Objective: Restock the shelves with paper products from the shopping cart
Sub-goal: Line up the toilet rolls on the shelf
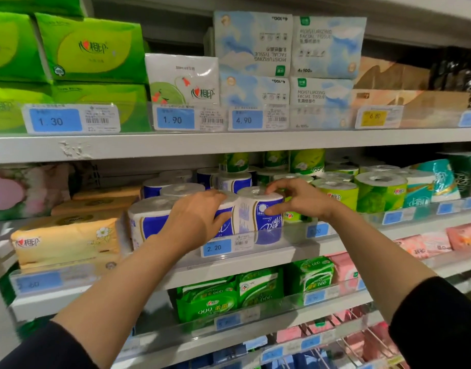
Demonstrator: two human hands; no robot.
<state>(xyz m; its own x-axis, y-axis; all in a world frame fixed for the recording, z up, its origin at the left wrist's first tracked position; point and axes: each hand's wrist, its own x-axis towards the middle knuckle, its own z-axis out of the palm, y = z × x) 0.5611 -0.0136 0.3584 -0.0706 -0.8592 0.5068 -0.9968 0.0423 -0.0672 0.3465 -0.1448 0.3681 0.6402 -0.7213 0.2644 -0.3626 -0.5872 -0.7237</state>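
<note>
Several blue-and-white toilet paper rolls stand upright at the front of the middle shelf (255, 258). My left hand (195, 218) grips the middle front roll (229, 209), fingers over its top and thumb on its wrapper. My right hand (295, 199) pinches the right front roll (258, 211), fingers on its top rim and thumb on its side. Another roll (146, 219) stands just left of my left hand. More blue rolls (181, 189) fill the rows behind. The shopping cart is out of view.
Green rolls (378, 191) stand right of the blue ones, yellow tissue packs (66, 241) left. The upper shelf (229, 141) holds green and pale blue tissue packs above price tags. Lower shelves carry green and pink packs (210, 299). A clear rail fronts each shelf.
</note>
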